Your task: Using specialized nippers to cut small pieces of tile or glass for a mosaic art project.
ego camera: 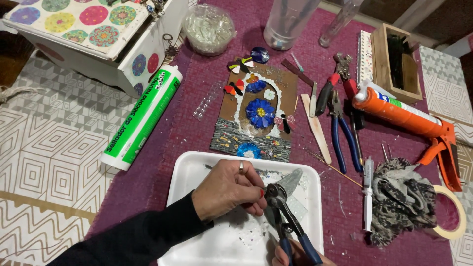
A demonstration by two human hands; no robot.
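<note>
- White foam tray (197, 170) is our landmark; it sits at the near edge of the table, and we see our left hand (227, 189) over its middle, fingers pinched on a small piece of clear glass (290, 181).
- Our right hand (295, 256) is mostly cut off at the bottom edge just below the tray; it is closed round the blue handles of the nippers (286, 219), whose wheeled head touches the glass piece.
- Glass chips and dust lie on the tray floor; free room in the tray is mainly at its left part.
- Just behind the tray lies the brown mosaic panel (256, 120) with blue flowers, nearly touching the tray's far rim.
- Left of the tray, well apart, a white and green sealant tube (143, 118) lies slanted, printed label up; behind it a white box (84, 34) with coloured round patterns.
- Right of the tray: a syringe (367, 194), a patterned rag (401, 202), a roll of tape (456, 212), blue pliers (345, 133), an orange caulking gun (409, 118).
- Purple mat (162, 167) covers the table under the tray; a grey geometric cloth (49, 148) shows at the left, the only open surface.
</note>
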